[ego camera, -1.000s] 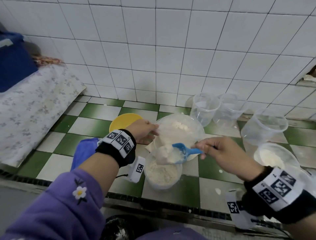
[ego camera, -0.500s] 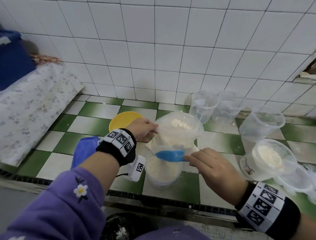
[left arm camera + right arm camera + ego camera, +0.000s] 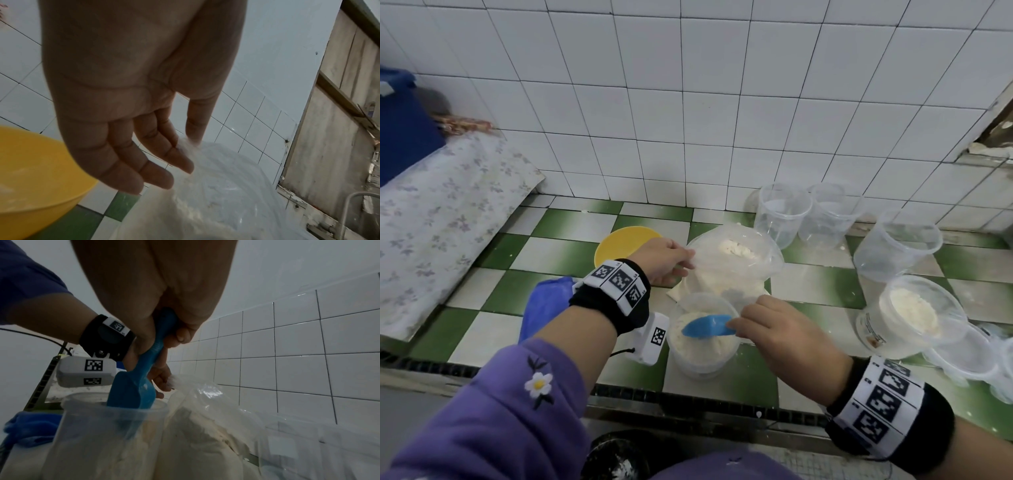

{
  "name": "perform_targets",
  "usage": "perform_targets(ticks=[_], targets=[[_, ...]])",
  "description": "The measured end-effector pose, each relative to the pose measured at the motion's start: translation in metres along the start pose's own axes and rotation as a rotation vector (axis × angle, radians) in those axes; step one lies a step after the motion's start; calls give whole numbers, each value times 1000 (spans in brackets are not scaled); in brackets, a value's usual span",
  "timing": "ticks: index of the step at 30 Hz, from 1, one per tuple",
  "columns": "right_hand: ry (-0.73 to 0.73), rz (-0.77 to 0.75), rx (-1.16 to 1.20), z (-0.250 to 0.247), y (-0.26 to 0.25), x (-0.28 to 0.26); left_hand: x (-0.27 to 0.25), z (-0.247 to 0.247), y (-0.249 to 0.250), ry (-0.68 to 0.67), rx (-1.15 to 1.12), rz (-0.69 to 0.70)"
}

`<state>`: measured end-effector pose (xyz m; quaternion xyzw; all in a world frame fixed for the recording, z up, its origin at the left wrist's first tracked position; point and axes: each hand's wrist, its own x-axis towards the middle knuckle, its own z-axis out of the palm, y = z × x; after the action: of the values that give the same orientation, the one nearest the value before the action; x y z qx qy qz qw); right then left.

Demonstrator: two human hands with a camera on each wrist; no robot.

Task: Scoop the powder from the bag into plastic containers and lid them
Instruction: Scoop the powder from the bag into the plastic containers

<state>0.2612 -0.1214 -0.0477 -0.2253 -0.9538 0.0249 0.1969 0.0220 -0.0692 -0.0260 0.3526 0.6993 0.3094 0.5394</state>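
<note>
Right hand point(image 3: 784, 337) curls its grip round the handle of a blue scoop point(image 3: 707, 327), bowl turned down over a part-filled plastic container point(image 3: 702, 349) on the green-and-white tiled floor point(image 3: 558, 253). Left hand point(image 3: 664, 260), palm down, pinches the rim of the powder bag point(image 3: 736, 263) just behind, beside a yellow bowl point(image 3: 623, 241).

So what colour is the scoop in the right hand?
Blue; the scoop shows best in the right wrist view.
</note>
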Motion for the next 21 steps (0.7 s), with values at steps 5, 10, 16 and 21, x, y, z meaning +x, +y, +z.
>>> perform_targets(ticks=[5,10,16,21], targets=[[-67,-19,-3,-23,-5,0,0,-2,-1,-6,15,-1],[-78,-38,15,-31,-15,2,1,-2,0,-12,8,-6],[-136,-7,-28,-12,-14,2,4,-2,0,2,22,-1],[-29,79,56,-27,-9,0,6,-4,-3,3,26,-5]])
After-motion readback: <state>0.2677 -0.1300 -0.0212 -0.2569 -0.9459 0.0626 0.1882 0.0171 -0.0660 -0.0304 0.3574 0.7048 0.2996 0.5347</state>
